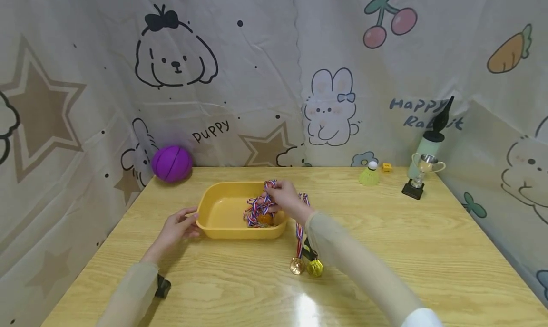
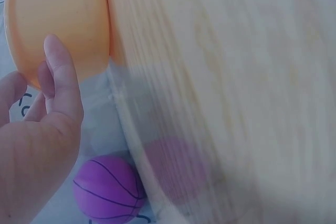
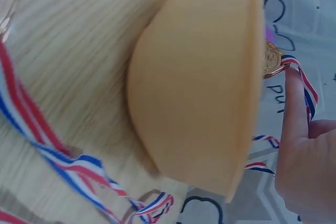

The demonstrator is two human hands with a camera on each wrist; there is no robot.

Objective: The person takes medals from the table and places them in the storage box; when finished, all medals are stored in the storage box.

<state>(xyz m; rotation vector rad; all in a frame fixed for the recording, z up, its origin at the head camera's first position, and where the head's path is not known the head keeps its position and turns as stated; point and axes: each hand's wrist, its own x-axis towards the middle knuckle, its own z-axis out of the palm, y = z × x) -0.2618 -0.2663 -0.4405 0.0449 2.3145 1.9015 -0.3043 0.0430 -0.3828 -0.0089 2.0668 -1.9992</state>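
Right hand [image 1: 286,197] pinches tangled medal ribbons [image 1: 255,209] at 3 o'clock in a yellow tub [image 1: 239,233], apparently separating them, work calling for careful lifting, as the relaxed left hand [image 1: 177,225] touches the 9 o'clock rim.

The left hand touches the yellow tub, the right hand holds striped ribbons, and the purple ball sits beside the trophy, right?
Not quite: the head view shows the purple ball at the back left, well away from the trophy at the back right. The left hand does touch the yellow tub, and the right hand holds striped ribbons.
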